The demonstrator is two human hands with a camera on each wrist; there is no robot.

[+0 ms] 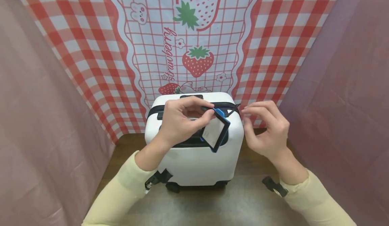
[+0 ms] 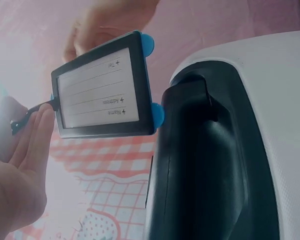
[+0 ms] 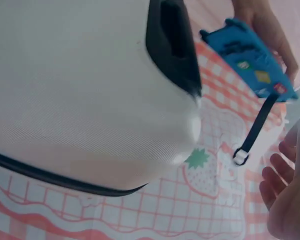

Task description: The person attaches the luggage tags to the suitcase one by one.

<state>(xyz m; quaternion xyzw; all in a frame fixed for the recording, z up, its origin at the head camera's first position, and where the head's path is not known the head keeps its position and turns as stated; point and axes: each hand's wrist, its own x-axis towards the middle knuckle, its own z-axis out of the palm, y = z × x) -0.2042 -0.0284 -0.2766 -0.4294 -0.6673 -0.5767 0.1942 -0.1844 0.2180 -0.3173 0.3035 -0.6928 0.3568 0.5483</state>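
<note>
Far: red-and-white checked strawberry cloth (image 1: 100, 50) hung as backdrop. Pink curtains (image 1: 343, 101) left and right. Brown wooden table (image 1: 249, 199) below. White hard-shell suitcase (image 1: 194, 167) stands on it at center, against the cloth side, black carry handle (image 2: 205, 150) set in a dark recess.

Left hand (image 1: 183, 123): thumb and fingers pinch the luggage tag at its upper, strap end; grip is on. Right hand (image 1: 268, 130): off to the right of the suitcase, fingers bent toward the thumb with a gap, grip released, holding nothing.

Luggage tag (image 1: 215, 133): in the air just in front of the suitcase top, tilted, black-framed side toward near. White card (image 2: 97, 90) in the frame, lines for name, address, tel. Reverse is blue with small colored patches; right wrist view blurs it. Black strap (image 3: 260, 125) runs right from the tag, free end toward the right fingertips. Small buckle (image 3: 241, 157) on that end, unfastened.
</note>
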